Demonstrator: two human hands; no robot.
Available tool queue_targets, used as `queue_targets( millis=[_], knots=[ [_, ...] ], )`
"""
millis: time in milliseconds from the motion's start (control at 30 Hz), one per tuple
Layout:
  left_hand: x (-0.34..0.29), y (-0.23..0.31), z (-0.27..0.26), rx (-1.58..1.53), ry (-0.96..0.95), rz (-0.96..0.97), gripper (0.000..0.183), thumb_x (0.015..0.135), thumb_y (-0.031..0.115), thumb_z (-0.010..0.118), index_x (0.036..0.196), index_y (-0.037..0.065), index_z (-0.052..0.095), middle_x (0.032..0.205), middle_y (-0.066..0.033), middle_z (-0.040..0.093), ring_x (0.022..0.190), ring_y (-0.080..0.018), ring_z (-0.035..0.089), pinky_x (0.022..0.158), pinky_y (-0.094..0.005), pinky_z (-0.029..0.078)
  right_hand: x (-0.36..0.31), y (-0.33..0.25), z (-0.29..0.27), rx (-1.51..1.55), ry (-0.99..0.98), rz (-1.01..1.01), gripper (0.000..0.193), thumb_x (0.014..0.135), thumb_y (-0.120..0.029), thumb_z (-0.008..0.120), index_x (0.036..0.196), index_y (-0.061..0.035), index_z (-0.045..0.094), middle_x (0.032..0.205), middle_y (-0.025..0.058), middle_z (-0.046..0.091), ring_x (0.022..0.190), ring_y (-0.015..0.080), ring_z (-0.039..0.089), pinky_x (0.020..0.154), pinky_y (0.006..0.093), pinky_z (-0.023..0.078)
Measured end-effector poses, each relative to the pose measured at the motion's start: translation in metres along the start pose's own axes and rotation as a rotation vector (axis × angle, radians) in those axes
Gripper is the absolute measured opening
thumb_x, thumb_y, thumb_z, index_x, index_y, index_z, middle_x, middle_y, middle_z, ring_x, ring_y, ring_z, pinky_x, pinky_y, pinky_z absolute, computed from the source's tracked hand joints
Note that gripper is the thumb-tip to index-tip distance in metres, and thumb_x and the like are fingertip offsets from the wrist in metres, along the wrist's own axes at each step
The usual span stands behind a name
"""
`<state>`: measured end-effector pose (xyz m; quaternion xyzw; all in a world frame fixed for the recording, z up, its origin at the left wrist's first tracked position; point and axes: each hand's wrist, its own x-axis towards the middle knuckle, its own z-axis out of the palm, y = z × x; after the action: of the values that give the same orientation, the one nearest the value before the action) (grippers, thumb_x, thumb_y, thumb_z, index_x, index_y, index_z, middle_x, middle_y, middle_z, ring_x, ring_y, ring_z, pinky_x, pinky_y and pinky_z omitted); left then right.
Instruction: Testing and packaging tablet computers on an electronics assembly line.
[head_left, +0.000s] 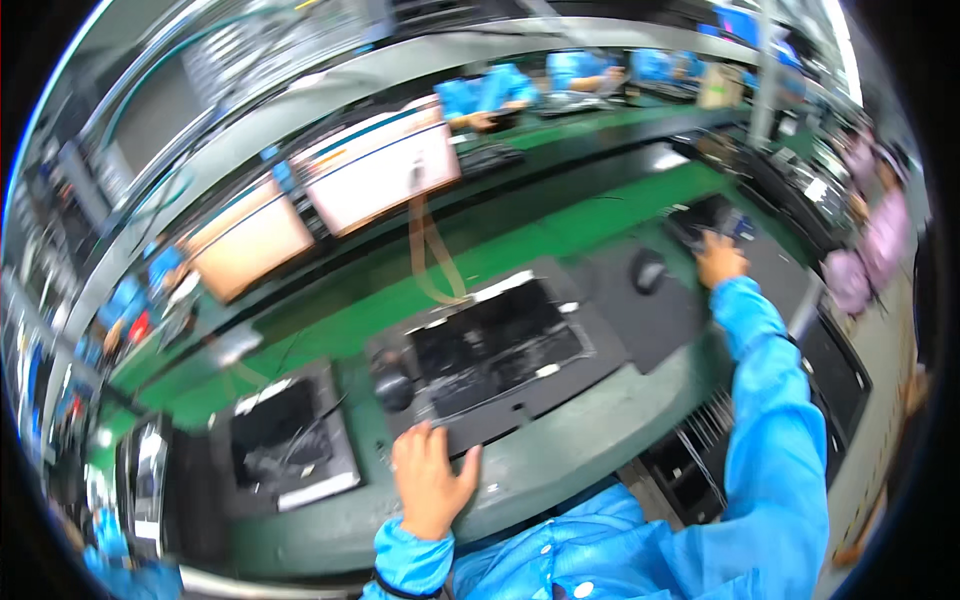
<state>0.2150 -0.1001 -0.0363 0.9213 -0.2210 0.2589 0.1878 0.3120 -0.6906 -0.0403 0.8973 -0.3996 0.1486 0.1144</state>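
Observation:
My left hand (432,484) rests at the near edge of a dark mat (516,408), its fingers spread and holding nothing. On that mat, just beyond the hand, lies a black rectangular screen panel (497,345) with a crinkled clear film on its lower part and pale tabs round its edges. A black computer mouse (393,388) sits left of the panel. My right arm stretches far to the right, where my right hand (721,261) is at the near edge of a dark flat device (703,218). Blur hides whether its fingers grip the device.
Another film-covered panel (280,432) lies on a mat to the left. A second mouse (648,271) sits on a grey mat at right. A tan strap (437,262) hangs beyond the green bench (600,410). Black trays (837,375) stand below at right. Blue-sleeved co-workers sit across the line.

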Motion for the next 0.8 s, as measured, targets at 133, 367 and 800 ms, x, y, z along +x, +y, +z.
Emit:
queue_targets(
  millis=[133,367,800],
  knots=[
    [0.001,0.007,0.004,0.019,-0.002,0.019,0.05,0.075,0.023,0.084,0.112,-0.002,0.062,0.119,-0.0232,0.061,0.112,-0.0415,0.055,0.097,-0.0503,0.044,0.006,-0.015,-0.012,-0.159,-0.102,0.073,0.065,0.097,-0.056,0.054,0.149,-0.019,0.043,0.134,0.0164,0.055,0.114,0.0443,0.063,0.076,0.0626,0.053],
    [-0.003,0.004,0.005,0.048,-0.061,-0.014,0.053,0.075,0.026,0.083,0.114,-0.003,0.062,0.121,-0.0221,0.061,0.117,-0.0415,0.053,0.1,-0.0518,0.043,0.007,0.013,-0.025,0.008,-0.157,-0.086,0.069,0.099,-0.063,0.044,0.152,-0.0181,0.046,0.14,0.0174,0.054,0.129,0.0329,0.051,0.106,0.045,0.041],
    [0.001,0.002,0.002,0.023,-0.022,0.028,0.049,0.076,0.023,0.083,0.113,-0.002,0.062,0.12,-0.0233,0.061,0.112,-0.042,0.055,0.098,-0.0496,0.044,-0.011,0.078,-0.016,0.218,-0.219,-0.075,0.099,0.085,-0.077,0.054,0.157,-0.0122,0.034,0.157,0.0225,0.035,0.149,0.0383,0.029,0.114,0.0626,0.027]
  ],
)
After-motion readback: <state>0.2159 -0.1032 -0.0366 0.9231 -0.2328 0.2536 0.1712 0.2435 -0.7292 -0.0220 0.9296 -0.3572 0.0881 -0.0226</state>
